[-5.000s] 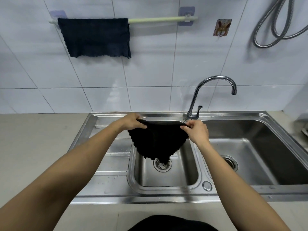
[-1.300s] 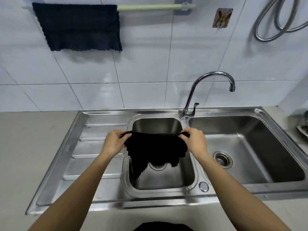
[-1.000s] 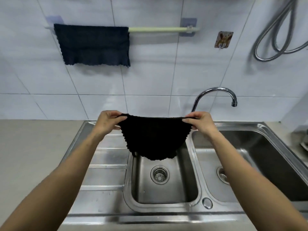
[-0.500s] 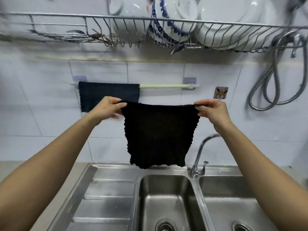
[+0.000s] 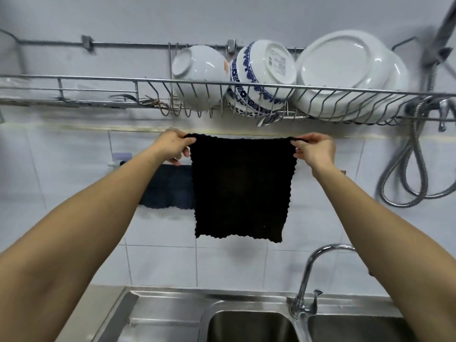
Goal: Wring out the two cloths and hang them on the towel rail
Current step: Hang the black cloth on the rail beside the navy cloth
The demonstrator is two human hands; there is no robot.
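In the head view, a black cloth [image 5: 240,188] is held up flat in front of the tiled wall, stretched by its two upper corners. The left upper corner is pinched by the left hand [image 5: 172,145], whose fingers are closed together on the fabric. The right upper corner is gripped in the same way by the right hand [image 5: 313,150], thumb and fingers clamped on the edge. Both forearms are extended upward and forward from the bottom corners of the picture. The cloth hangs straight down from the taut top edge, its scalloped lower edge free in the air well above the sink [image 5: 249,324].

A second, dark blue cloth [image 5: 170,188] is seen draped on the towel rail [image 5: 114,164], behind the left forearm and partly covered by the black cloth. Only the left end of the rail is visible; the rest is hidden.

Above the hands, a wire dish rack [image 5: 98,92] is fixed to the wall, and a white bowl [image 5: 197,70], a blue-patterned bowl [image 5: 261,75] and white plates [image 5: 345,72] are stacked in it. A curved tap [image 5: 318,270] stands at the back of the sink, and a coiled metal hose [image 5: 414,174] hangs at the right.
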